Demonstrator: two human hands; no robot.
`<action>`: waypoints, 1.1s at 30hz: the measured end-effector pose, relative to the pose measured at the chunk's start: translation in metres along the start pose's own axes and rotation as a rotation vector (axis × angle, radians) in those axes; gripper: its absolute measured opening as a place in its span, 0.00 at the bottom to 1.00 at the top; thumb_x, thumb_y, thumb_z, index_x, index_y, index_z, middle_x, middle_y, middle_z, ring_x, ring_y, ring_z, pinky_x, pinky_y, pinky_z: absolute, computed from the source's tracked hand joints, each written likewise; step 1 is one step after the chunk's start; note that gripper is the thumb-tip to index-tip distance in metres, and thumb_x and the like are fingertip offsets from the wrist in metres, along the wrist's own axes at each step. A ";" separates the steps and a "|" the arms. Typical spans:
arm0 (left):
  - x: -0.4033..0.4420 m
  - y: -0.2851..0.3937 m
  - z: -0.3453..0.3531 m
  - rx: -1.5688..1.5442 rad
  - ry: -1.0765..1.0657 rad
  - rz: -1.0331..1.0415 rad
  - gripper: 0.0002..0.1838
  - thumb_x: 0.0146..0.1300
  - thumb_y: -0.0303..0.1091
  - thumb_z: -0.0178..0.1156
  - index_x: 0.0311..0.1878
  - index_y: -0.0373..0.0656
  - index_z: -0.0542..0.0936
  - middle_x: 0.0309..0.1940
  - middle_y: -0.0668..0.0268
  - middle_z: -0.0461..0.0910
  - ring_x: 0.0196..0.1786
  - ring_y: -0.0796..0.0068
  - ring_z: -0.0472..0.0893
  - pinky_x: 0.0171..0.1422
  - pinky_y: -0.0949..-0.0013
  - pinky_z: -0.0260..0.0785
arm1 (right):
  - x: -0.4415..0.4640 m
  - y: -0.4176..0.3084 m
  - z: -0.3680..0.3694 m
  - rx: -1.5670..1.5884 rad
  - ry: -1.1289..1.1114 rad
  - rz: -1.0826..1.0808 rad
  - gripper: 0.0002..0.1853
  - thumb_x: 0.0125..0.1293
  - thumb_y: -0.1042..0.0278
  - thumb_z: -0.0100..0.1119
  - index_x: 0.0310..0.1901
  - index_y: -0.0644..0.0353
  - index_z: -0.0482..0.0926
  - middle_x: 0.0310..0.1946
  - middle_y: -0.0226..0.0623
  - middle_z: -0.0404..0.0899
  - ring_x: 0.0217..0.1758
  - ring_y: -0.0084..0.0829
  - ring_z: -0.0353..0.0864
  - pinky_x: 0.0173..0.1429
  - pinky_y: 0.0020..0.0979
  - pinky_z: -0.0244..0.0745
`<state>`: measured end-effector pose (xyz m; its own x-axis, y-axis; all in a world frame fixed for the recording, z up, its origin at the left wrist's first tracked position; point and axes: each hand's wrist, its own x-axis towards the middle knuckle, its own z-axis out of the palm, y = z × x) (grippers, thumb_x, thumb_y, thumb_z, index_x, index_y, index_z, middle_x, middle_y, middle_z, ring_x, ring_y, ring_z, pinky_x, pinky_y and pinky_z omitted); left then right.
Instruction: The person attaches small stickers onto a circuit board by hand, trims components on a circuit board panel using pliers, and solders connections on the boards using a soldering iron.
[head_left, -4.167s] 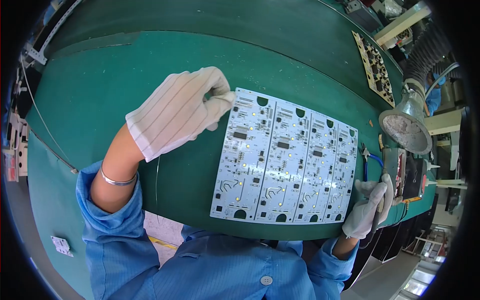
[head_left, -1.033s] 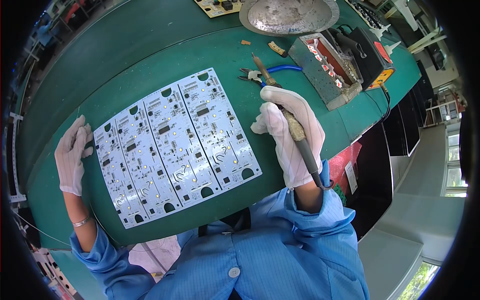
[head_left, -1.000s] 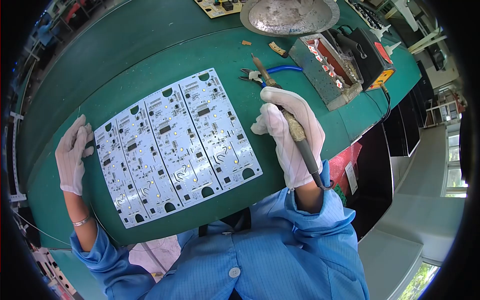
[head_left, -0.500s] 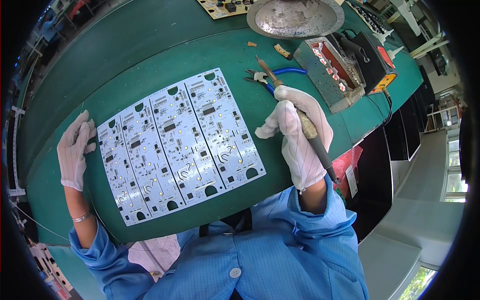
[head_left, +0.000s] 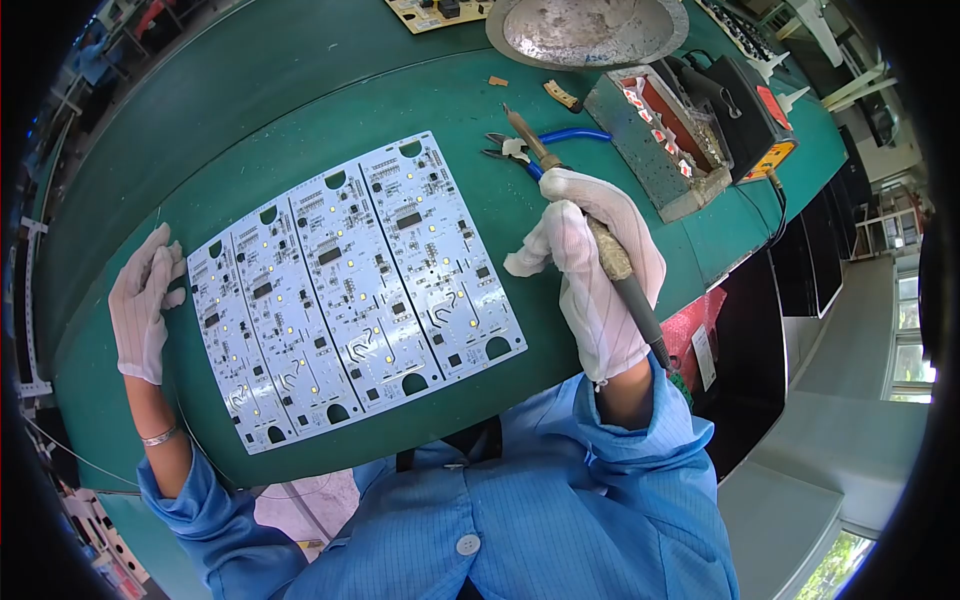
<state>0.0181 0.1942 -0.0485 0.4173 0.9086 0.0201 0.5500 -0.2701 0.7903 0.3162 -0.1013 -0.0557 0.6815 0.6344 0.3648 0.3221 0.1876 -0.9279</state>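
Note:
A white circuit board panel, split by dark lines into several strips, lies on the green table. Beside its left edge rests my left hand in a striped white glove, fingers curled together; a thin wire rises by the fingertips and another runs down past the wrist. My gloved right hand is wrapped round a soldering iron right of the panel. The iron's tip points up and away, close to blue-handled cutters on the table, and does not touch the panel.
Behind the cutters are a metal fume hood and two small brown pieces. A metal box and a black soldering station stand at the right. Part of a yellowish board shows at the top. A person in blue is far left.
Since about four seconds ago, the view has turned, my left hand has come to the panel's left side, and my right hand now holds the iron beside it. Little differs from half a second ago.

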 end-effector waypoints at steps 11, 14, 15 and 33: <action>0.001 0.000 0.002 0.005 0.015 -0.010 0.24 0.75 0.45 0.60 0.68 0.41 0.78 0.52 0.63 0.85 0.53 0.77 0.84 0.45 0.81 0.75 | 0.000 0.003 0.001 0.002 0.012 -0.021 0.23 0.77 0.57 0.58 0.59 0.73 0.75 0.27 0.38 0.78 0.30 0.28 0.82 0.38 0.29 0.81; 0.000 -0.001 0.002 0.012 0.007 0.022 0.21 0.75 0.42 0.61 0.65 0.43 0.81 0.47 0.65 0.84 0.50 0.79 0.83 0.43 0.79 0.76 | 0.000 0.001 0.001 -0.018 0.008 -0.020 0.23 0.77 0.57 0.57 0.59 0.72 0.75 0.27 0.38 0.79 0.29 0.29 0.82 0.38 0.29 0.80; 0.000 -0.002 0.001 0.037 0.008 0.036 0.20 0.74 0.42 0.61 0.64 0.43 0.82 0.46 0.66 0.84 0.48 0.79 0.83 0.43 0.79 0.76 | -0.001 0.002 0.001 -0.021 0.012 -0.012 0.23 0.77 0.56 0.57 0.59 0.72 0.75 0.27 0.38 0.79 0.29 0.29 0.83 0.38 0.29 0.80; 0.000 0.000 0.004 0.071 0.025 0.038 0.24 0.74 0.44 0.62 0.67 0.41 0.79 0.50 0.66 0.84 0.46 0.82 0.81 0.42 0.80 0.74 | -0.001 0.001 0.001 -0.064 -0.010 -0.040 0.21 0.79 0.59 0.55 0.59 0.72 0.74 0.26 0.39 0.80 0.29 0.28 0.83 0.40 0.28 0.78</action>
<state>0.0214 0.1922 -0.0509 0.4211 0.9046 0.0658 0.5844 -0.3261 0.7430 0.3150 -0.1010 -0.0567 0.6607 0.6346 0.4008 0.3908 0.1651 -0.9055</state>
